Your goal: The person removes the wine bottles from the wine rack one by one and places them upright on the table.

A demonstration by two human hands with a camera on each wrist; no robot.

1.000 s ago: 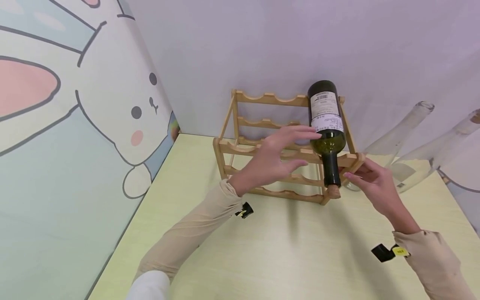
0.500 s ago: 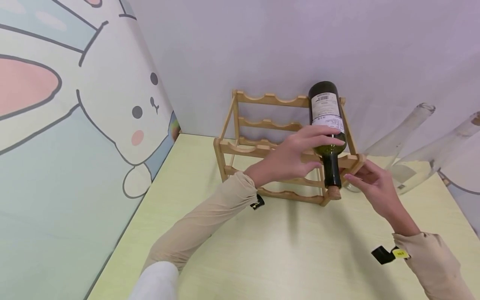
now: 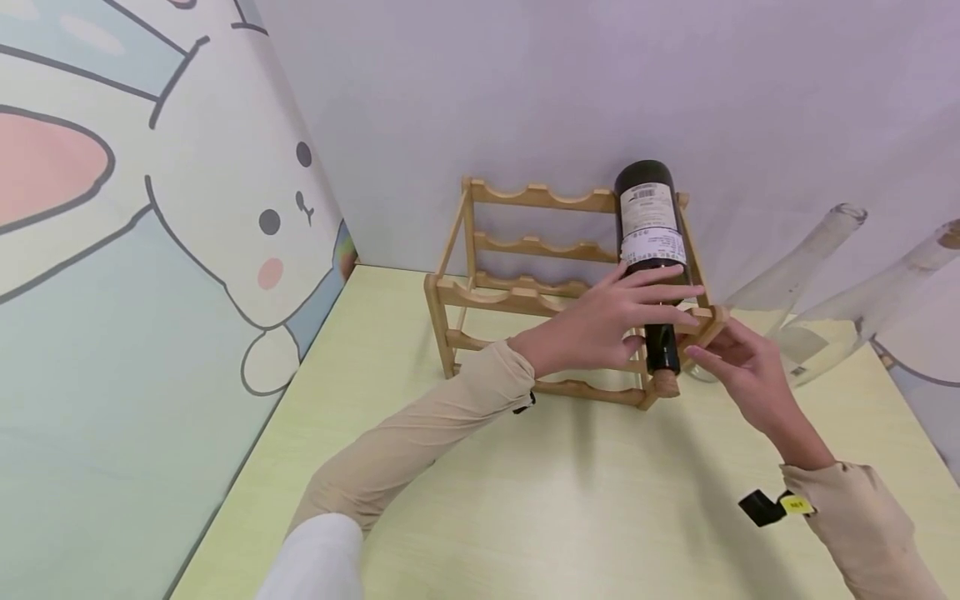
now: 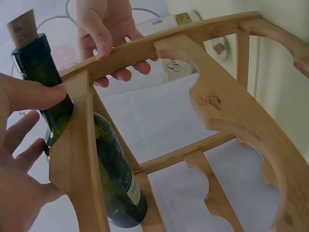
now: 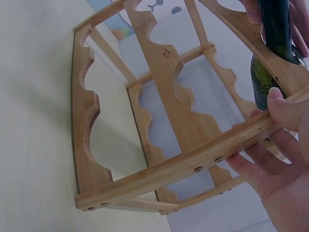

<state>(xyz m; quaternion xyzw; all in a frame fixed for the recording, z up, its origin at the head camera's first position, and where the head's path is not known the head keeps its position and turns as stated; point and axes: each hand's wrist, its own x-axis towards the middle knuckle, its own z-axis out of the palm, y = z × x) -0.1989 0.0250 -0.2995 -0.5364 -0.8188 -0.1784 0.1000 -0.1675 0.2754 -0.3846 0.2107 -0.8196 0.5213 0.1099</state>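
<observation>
A dark green wine bottle [image 3: 651,218] lies in the rightmost top slot of a wooden wine rack [image 3: 450,293], its corked neck toward me. My left hand [image 3: 588,332] reaches across and holds it at the shoulder and neck; in the left wrist view, the left thumb lies along the neck just below the cork [image 4: 23,29]. With my right hand [image 3: 756,375] I grip the rack's right end; the right wrist view has the right thumb [image 5: 285,110] over the side rail and fingers below it. Part of the bottle's shoulder is hidden by my left fingers.
Two clear glass bottles stand right of the rack, a nearer one [image 3: 787,268] and a corked one [image 3: 885,298]. The pale table [image 3: 570,517] meets a wall [image 3: 465,92] behind the rack. A rabbit drawing [image 3: 225,183] covers the left wall.
My left hand has moved right from beside the bottle, and its fingers now lie over the shoulder and neck. The right hand, rack and bottle look unmoved.
</observation>
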